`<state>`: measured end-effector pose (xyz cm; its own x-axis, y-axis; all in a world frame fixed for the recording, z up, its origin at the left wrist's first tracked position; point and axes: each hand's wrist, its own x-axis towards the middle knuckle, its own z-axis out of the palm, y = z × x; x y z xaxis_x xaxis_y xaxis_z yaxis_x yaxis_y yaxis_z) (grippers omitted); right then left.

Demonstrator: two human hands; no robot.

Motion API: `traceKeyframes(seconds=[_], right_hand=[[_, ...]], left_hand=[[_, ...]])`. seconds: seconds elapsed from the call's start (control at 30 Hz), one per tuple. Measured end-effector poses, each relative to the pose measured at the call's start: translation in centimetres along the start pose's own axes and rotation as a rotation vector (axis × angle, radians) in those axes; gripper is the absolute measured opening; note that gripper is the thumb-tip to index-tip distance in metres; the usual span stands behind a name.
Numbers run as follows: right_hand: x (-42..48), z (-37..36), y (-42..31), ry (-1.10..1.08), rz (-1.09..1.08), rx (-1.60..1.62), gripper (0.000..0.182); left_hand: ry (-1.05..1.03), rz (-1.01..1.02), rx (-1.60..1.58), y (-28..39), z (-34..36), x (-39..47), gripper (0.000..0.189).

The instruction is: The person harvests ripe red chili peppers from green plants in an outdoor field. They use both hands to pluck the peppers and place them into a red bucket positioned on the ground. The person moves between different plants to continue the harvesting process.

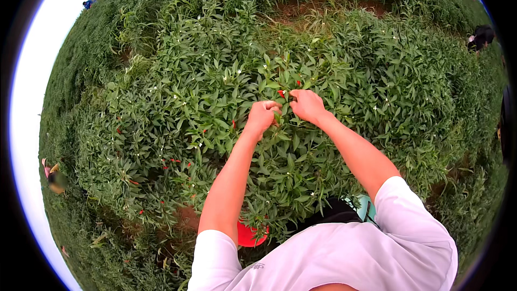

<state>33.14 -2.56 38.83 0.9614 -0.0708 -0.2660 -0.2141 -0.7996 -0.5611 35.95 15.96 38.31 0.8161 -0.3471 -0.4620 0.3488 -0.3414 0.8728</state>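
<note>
Both of my hands reach into the top of leafy green pepper plants (226, 89) with small white flowers. My left hand (264, 116) has its fingers curled among the leaves; whether something is between them is hidden. Just to its right, my right hand (307, 104) has its thumb and fingertips bent close together at the foliage, their grip unclear. A red chili pepper (281, 93) shows beside the right fingertips, and another red pepper (299, 83) stands slightly above that hand. More red peppers (174, 160) hang lower in the plants at the left.
Near my body, below the foliage, sits a red plastic container (251, 235). A light teal object (365, 208) is partly hidden beside my right sleeve. Other people appear at the far right (481, 37), lower left (55, 178) and upper left (88, 4). Bare soil (299, 10) shows between rows.
</note>
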Motion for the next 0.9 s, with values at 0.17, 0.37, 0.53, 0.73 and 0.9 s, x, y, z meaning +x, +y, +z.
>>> traceKeyframes(seconds=[0.17, 0.37, 0.53, 0.73, 0.9], right_hand=[[-0.3, 0.1, 2.0, 0.051, 0.017, 0.182, 0.033], [-0.8, -0.6, 0.2, 0.072, 0.0, -0.026, 0.025], [0.7, 0.4, 0.8, 0.188, -0.205, -0.226, 0.016], [2.6, 0.3, 2.1, 0.111, -0.176, -0.213, 0.016], [2.1, 0.0, 4.5, 0.144, -0.031, 0.223, 0.014]], left_hand=[[0.105, 0.075, 0.304, -0.3, 3.0, 4.0, 0.03], [0.429, 0.295, 0.514, -3.9, 6.1, 5.9, 0.028], [0.421, 0.358, 0.322, -5.5, 7.9, 5.5, 0.024], [0.271, 0.155, 0.488, -3.5, 8.3, 5.1, 0.024], [0.266, 0.213, 0.569, -3.4, 7.7, 4.7, 0.027]])
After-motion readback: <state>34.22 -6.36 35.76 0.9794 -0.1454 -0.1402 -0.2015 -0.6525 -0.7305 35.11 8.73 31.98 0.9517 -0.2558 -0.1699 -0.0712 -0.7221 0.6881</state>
